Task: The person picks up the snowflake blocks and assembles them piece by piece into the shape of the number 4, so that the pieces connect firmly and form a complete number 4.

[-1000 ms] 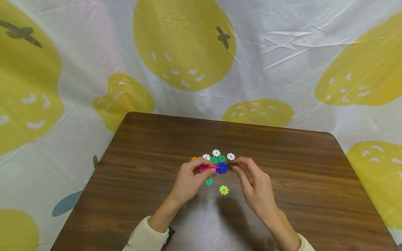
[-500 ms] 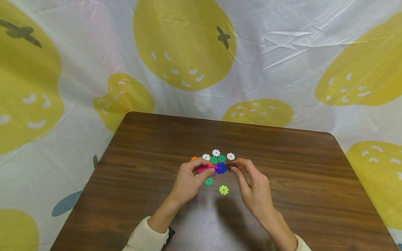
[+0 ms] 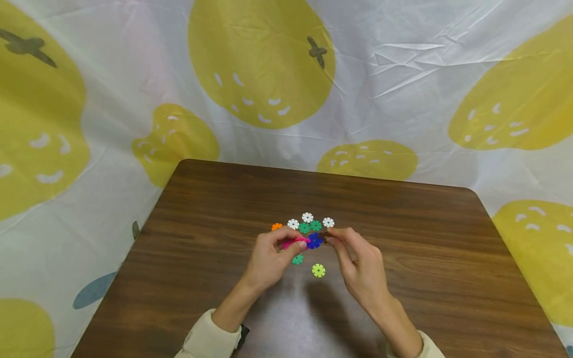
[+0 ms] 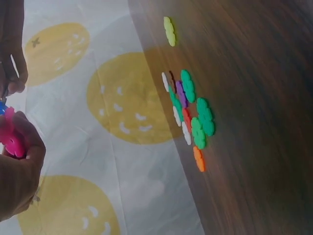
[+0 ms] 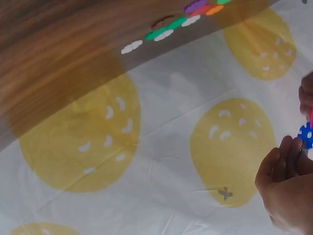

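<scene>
Above the brown table (image 3: pixel 224 209), the left hand (image 3: pixel 268 261) pinches a pink disc (image 3: pixel 293 242) joined to a blue disc (image 3: pixel 315 240); the right hand (image 3: pixel 360 268) pinches a dark piece, probably brown, at the blue disc's far side. Loose on the table in the head view: three white discs (image 3: pixel 307 217), three green discs (image 3: pixel 305 228), one orange disc (image 3: pixel 277 226), one yellow disc (image 3: pixel 318 270); the left wrist view adds a purple disc (image 4: pixel 180 93) and a red disc (image 4: pixel 187 119) which the hands hide from the head view

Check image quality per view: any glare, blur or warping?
Head view: sharp, glare patch on the table near the sleeves, cloth edges bowed. Left wrist view: soft, the left hand close and blurred. Right wrist view: table grain smeared, the right hand out of focus.
</scene>
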Action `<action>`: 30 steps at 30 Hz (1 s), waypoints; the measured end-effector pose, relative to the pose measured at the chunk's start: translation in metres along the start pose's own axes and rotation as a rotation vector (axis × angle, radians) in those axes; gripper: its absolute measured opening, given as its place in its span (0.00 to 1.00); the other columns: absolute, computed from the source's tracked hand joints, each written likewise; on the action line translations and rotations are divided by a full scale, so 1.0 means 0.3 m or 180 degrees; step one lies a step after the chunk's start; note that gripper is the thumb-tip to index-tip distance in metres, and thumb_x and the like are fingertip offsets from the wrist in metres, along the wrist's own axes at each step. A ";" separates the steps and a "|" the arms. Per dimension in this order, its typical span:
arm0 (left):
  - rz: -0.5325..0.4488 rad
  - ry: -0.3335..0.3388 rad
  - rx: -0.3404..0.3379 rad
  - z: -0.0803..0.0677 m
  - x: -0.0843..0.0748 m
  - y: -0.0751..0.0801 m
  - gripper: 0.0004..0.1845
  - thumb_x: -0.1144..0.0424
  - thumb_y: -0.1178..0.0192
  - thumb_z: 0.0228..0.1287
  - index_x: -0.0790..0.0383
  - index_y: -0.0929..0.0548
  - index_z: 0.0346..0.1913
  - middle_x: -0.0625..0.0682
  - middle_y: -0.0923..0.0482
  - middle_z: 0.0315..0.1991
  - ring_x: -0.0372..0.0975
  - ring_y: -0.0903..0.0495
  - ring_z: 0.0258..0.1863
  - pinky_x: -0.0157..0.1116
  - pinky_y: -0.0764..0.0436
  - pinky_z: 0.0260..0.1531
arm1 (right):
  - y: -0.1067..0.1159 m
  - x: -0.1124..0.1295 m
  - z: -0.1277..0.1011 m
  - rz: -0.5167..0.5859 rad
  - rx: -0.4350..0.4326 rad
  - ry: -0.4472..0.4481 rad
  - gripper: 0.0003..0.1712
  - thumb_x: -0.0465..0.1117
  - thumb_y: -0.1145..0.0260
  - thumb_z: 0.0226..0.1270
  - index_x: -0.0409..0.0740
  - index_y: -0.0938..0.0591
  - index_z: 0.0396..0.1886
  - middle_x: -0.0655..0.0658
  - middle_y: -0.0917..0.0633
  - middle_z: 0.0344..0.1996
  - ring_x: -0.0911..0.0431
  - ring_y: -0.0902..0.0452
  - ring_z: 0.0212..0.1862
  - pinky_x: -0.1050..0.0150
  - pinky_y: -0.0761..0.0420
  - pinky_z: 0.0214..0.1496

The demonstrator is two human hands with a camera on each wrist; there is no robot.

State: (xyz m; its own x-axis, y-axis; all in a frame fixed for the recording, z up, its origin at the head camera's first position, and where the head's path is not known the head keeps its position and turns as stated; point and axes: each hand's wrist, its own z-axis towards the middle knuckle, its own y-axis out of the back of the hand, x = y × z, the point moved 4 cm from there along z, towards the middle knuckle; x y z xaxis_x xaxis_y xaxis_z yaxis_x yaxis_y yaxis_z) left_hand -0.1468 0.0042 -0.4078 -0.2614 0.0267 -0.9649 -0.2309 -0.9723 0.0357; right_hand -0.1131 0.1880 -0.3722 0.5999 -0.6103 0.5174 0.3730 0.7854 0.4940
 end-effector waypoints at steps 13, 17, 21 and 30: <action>-0.0194 0.0089 0.0040 0.000 -0.013 0.019 0.09 0.72 0.32 0.64 0.71 0.17 0.46 0.66 0.16 0.43 0.34 0.16 0.36 0.27 0.15 0.41 | -0.011 -0.003 0.010 0.0279 0.0067 -0.0241 0.12 0.27 0.30 0.66 0.41 0.16 0.47 0.45 0.08 0.38 0.58 0.10 0.44 0.78 0.18 0.52; -0.0204 0.0201 0.0203 -0.001 -0.013 0.023 0.17 0.69 0.29 0.63 0.68 0.17 0.53 0.64 0.16 0.50 0.36 0.15 0.41 0.29 0.13 0.43 | -0.014 -0.007 0.011 0.0379 0.0195 -0.0320 0.11 0.28 0.31 0.68 0.43 0.15 0.47 0.47 0.08 0.40 0.60 0.11 0.45 0.78 0.19 0.52; -0.0102 0.0263 0.0328 -0.004 -0.013 0.019 0.19 0.66 0.26 0.60 0.62 0.15 0.55 0.59 0.15 0.51 0.37 0.14 0.42 0.32 0.12 0.41 | -0.022 -0.015 0.007 0.0418 0.0347 -0.0346 0.10 0.30 0.31 0.69 0.45 0.15 0.46 0.49 0.09 0.40 0.62 0.12 0.45 0.77 0.19 0.52; -0.0191 0.0372 0.0275 0.002 -0.003 0.010 0.17 0.72 0.27 0.59 0.66 0.18 0.51 0.65 0.14 0.44 0.36 0.15 0.39 0.29 0.13 0.38 | -0.016 -0.029 0.006 0.0313 0.0519 -0.0277 0.11 0.32 0.30 0.68 0.47 0.14 0.48 0.50 0.08 0.41 0.60 0.11 0.47 0.76 0.20 0.54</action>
State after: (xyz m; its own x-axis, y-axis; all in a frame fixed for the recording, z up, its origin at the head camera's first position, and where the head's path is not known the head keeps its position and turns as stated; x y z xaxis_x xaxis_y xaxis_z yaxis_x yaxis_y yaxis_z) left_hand -0.1478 0.0013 -0.4066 -0.1349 0.0521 -0.9895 -0.3240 -0.9461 -0.0056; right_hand -0.1214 0.1894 -0.3779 0.5618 -0.5436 0.6236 0.1918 0.8188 0.5410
